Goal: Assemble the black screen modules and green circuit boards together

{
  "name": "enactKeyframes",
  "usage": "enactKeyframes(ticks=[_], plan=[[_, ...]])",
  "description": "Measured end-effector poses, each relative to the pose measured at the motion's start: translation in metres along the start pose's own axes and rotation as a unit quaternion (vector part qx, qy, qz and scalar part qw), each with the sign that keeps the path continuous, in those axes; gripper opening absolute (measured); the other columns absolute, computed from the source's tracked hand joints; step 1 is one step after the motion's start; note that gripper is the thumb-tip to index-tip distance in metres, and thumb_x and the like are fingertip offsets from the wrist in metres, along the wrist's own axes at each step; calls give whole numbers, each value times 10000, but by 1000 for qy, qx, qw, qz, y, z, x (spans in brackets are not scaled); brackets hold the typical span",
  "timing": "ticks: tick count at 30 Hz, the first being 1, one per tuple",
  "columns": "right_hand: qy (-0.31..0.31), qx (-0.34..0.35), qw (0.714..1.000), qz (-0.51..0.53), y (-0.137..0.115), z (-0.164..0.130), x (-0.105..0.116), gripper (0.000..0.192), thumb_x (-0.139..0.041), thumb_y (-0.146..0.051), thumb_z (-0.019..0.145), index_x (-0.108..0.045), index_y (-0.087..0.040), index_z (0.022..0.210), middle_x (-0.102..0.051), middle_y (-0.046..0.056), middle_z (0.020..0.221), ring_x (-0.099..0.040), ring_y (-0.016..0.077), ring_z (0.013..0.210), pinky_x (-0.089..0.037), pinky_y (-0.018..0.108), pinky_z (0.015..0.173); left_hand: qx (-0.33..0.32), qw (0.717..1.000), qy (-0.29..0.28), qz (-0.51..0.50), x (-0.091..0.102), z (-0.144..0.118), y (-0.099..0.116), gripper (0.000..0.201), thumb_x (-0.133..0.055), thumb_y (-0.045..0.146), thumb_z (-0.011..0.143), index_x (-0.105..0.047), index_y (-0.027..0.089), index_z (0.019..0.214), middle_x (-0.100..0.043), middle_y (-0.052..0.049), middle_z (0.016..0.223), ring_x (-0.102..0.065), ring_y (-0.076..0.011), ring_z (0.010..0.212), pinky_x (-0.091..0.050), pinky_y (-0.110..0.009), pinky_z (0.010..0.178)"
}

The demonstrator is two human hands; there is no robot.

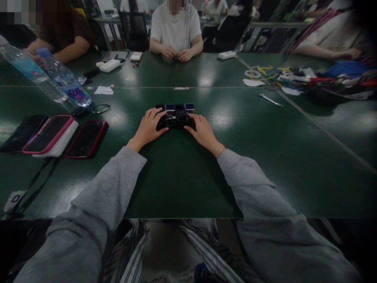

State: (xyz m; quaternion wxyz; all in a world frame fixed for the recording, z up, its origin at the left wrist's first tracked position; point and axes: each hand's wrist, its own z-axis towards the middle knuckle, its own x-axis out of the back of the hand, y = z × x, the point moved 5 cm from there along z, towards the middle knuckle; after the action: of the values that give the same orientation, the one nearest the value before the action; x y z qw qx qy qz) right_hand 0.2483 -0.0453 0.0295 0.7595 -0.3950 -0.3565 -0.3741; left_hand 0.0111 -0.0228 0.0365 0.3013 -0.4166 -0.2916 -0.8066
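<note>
On the green table in front of me lies a black electronic device (176, 116) with two small bluish screens or panels along its far edge. My left hand (149, 125) is closed on its left end, fingers over the top and thumb along the near side. At the right end, my right hand (203, 131) grips it the same way, with the thumb at the near edge. The device's middle shows between my hands. Its two ends are hidden under my fingers, and its exact kind is too small and dark to make out.
Left of me are a red-edged phone (87, 138), a pink-cased phone (48, 134) on a white object, and two water bottles (67, 80). A tangle of cables (312, 78) and a metal wrench (270, 100) lie to the right. Across the green table (182, 177) sits a person (176, 31).
</note>
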Motion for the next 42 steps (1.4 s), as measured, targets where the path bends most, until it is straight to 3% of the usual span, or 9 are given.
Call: enactKeyframes(ticks=[11,19,42], plan=[[-6,-2,1000,11,2,1,-1,536,-545,-416,969,-470,-164,1435,-577,186,1292,-559,385,1170,-500,599,967,0,1000,0,2,2,0,2,668,-659,465,884,-400,270,1468,-427,-129,1540,-353,-376,1426,-380,-638,1146],[-3,0,999,40,7,1,-4,737,-576,-429,940,-278,-163,1560,-480,199,1468,-476,422,1329,-454,649,1040,9,1000,-11,-8,2,0,2,675,-659,458,880,-398,263,1472,-409,-134,1554,-328,-377,1442,-385,-636,1141],[-6,-10,1000,17,6,2,-5,639,-606,-366,913,-399,-166,1484,-539,181,1363,-513,394,1234,-478,619,1010,9,1000,-6,-9,2,0,3,666,-650,499,883,-407,282,1464,-424,-128,1543,-339,-378,1434,-374,-647,1146]])
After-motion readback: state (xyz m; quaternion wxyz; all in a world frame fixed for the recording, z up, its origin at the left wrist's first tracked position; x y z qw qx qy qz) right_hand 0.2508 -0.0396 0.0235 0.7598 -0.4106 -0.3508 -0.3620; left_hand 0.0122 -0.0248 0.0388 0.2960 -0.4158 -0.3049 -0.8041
